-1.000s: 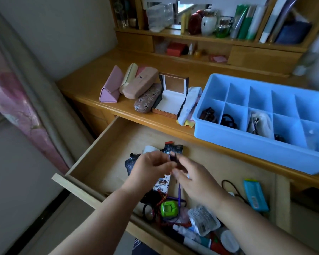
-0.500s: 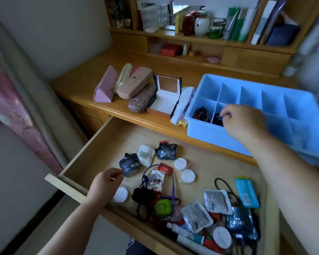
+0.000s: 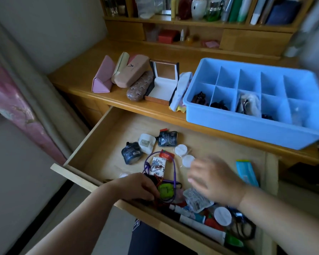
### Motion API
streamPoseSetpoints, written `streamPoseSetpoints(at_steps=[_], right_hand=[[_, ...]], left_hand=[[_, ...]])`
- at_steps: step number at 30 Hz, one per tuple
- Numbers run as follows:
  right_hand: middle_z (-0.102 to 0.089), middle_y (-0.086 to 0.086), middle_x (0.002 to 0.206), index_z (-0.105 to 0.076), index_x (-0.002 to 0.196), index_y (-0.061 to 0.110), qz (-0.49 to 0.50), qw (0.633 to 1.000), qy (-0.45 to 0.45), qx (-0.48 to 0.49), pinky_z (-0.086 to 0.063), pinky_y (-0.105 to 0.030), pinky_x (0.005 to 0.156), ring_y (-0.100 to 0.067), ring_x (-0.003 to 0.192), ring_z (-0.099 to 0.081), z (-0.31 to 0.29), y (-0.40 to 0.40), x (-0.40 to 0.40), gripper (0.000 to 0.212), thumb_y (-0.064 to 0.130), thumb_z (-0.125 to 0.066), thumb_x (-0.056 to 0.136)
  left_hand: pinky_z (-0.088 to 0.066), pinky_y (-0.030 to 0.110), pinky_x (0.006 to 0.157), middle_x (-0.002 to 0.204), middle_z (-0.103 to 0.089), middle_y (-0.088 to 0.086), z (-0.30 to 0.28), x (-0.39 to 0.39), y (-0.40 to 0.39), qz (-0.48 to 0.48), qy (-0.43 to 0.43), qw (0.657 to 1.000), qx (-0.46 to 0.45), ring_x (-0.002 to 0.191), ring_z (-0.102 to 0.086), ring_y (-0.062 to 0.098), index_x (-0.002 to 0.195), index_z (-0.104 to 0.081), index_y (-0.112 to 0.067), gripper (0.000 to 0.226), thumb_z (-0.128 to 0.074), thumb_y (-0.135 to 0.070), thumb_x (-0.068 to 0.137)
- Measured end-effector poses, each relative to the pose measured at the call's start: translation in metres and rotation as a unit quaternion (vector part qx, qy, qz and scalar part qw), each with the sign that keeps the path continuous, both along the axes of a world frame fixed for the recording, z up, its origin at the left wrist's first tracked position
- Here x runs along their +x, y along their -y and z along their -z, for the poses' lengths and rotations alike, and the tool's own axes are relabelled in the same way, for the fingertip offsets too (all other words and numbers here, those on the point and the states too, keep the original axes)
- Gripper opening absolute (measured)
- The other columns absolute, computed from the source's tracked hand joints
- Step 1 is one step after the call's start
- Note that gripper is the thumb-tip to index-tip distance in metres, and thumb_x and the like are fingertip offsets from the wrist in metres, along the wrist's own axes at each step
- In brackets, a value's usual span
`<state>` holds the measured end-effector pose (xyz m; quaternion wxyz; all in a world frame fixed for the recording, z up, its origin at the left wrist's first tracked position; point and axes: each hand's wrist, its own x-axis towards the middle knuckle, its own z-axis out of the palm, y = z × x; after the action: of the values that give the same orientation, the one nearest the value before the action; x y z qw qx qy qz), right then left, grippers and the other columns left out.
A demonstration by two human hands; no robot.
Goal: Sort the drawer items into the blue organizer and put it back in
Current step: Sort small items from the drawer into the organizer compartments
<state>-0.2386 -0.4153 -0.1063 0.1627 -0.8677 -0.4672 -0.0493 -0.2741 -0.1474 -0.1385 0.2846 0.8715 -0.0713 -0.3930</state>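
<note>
The blue organizer (image 3: 247,126) stands on the desk at the right; its front compartments hold dark hair ties and a clear bag. The open wooden drawer (image 3: 107,129) below holds sachets (image 3: 132,152), round white pads (image 3: 180,149), a purple cord (image 3: 174,168), a green item (image 3: 166,190), a blue packet (image 3: 247,173) and tubes (image 3: 201,223). My left hand (image 3: 136,186) curls around a black item just left of the green one. My right hand (image 3: 214,179), blurred, hovers over the drawer's middle with loose fingers and holds nothing.
Glasses cases (image 3: 133,70) lie on the desk at the left, with a pink triangular one (image 3: 101,78) and a patterned one (image 3: 140,86). An open box (image 3: 164,85) and a folded cloth (image 3: 180,91) sit beside the organizer. Shelves with bottles rise behind.
My right hand has come back from the organizer's front compartments to the drawer. My left hand has moved right from the drawer's front left onto the black item.
</note>
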Motion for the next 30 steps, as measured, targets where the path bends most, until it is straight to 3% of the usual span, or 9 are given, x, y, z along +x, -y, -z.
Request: streamPoseSetpoints(at_steps=[3, 5, 8, 11, 15, 20, 23, 27, 30], right_hand=[[-0.058, 0.007, 0.114, -0.065, 0.099, 0.027, 0.001, 0.977, -0.187, -0.100, -0.038, -0.029, 0.085, -0.013, 0.104, -0.052, 0.046, 0.015, -0.031, 0.022, 0.042, -0.056, 0.086], [-0.034, 0.008, 0.148, -0.055, 0.122, 0.037, 0.006, 0.963, -0.217, -0.160, -0.024, -0.027, 0.105, -0.013, 0.133, -0.033, 0.067, 0.027, -0.039, 0.037, 0.046, -0.055, 0.085], [-0.012, 0.010, 0.157, -0.036, 0.138, 0.045, 0.032, 0.961, -0.204, -0.185, -0.005, -0.025, 0.113, -0.009, 0.142, -0.014, 0.078, 0.039, -0.035, 0.052, 0.032, -0.052, 0.090], [-0.016, 0.008, 0.157, -0.051, 0.128, 0.041, 0.066, 0.965, -0.195, -0.162, -0.007, -0.026, 0.112, -0.011, 0.141, -0.019, 0.076, 0.043, -0.024, 0.040, 0.029, -0.048, 0.090], [-0.038, 0.009, 0.147, -0.063, 0.115, 0.034, 0.117, 0.969, -0.184, -0.116, -0.024, -0.024, 0.104, -0.014, 0.131, -0.038, 0.069, 0.033, -0.013, 0.029, 0.040, -0.048, 0.091], [-0.047, 0.010, 0.139, -0.066, 0.114, 0.030, 0.115, 0.973, -0.191, -0.062, -0.027, -0.025, 0.103, -0.014, 0.126, -0.043, 0.063, 0.018, -0.015, 0.027, 0.037, -0.054, 0.091], [-0.054, 0.011, 0.132, -0.069, 0.109, 0.027, 0.120, 0.972, -0.202, -0.019, -0.033, -0.025, 0.099, -0.012, 0.120, -0.049, 0.062, 0.014, -0.018, 0.024, 0.032, -0.056, 0.090], [-0.065, 0.009, 0.109, -0.072, 0.101, 0.021, 0.122, 0.969, -0.212, 0.024, -0.044, -0.023, 0.087, -0.012, 0.102, -0.059, 0.063, 0.012, -0.021, 0.018, 0.025, -0.061, 0.087], [-0.066, 0.010, 0.101, -0.071, 0.099, 0.020, 0.124, 0.968, -0.216, 0.037, -0.049, -0.029, 0.083, -0.012, 0.095, -0.061, 0.064, 0.012, -0.023, 0.018, 0.024, -0.060, 0.085]], left_hand=[[-0.043, 0.013, 0.086, 0.109, -0.061, -0.016, 0.013, 0.003, 0.011, 0.010, 0.033, 0.999, 0.010, 0.097, -0.055, -0.001, 0.109, -0.070, -0.031, 0.036, -0.058, -0.008, 0.084], [-0.044, 0.021, 0.096, 0.117, -0.062, -0.008, 0.015, 0.007, 0.005, -0.059, 0.087, 0.994, 0.001, 0.106, -0.056, 0.008, 0.114, -0.069, -0.024, 0.042, -0.054, 0.002, 0.085], [-0.050, 0.032, 0.087, 0.104, -0.069, 0.010, 0.010, 0.008, -0.015, -0.254, 0.139, 0.956, -0.049, 0.089, -0.062, 0.020, 0.098, -0.070, -0.013, 0.033, -0.055, 0.012, 0.082], [-0.047, 0.023, 0.067, 0.090, -0.066, -0.001, 0.006, 0.009, -0.034, -0.287, 0.204, 0.935, 0.043, 0.075, -0.059, 0.015, 0.083, -0.066, -0.023, 0.028, -0.057, 0.004, 0.081], [-0.044, 0.019, 0.075, 0.087, -0.061, -0.010, 0.001, 0.008, -0.042, -0.083, 0.016, 0.971, 0.222, 0.080, -0.055, 0.006, 0.094, -0.071, -0.023, 0.020, -0.065, -0.038, 0.082], [-0.047, 0.024, 0.077, 0.088, -0.062, -0.003, -0.004, 0.009, -0.032, 0.011, -0.010, 0.975, 0.223, 0.079, -0.053, 0.009, 0.096, -0.071, -0.014, 0.020, -0.059, -0.025, 0.085], [-0.045, 0.016, 0.058, 0.078, -0.068, 0.002, -0.009, 0.015, -0.034, -0.088, 0.056, 0.990, 0.099, 0.058, -0.054, 0.003, 0.088, -0.069, -0.010, 0.015, -0.057, -0.017, 0.089], [-0.038, 0.013, 0.038, 0.051, -0.062, -0.006, -0.001, 0.014, -0.032, -0.341, 0.205, 0.917, -0.026, 0.037, -0.050, 0.002, 0.092, -0.059, -0.017, 0.010, -0.065, -0.011, 0.085], [-0.044, 0.019, 0.045, 0.068, -0.065, 0.001, 0.016, 0.014, -0.022, -0.286, 0.099, 0.952, 0.045, 0.049, -0.054, 0.010, 0.094, -0.063, -0.010, 0.020, -0.072, -0.015, 0.078]])
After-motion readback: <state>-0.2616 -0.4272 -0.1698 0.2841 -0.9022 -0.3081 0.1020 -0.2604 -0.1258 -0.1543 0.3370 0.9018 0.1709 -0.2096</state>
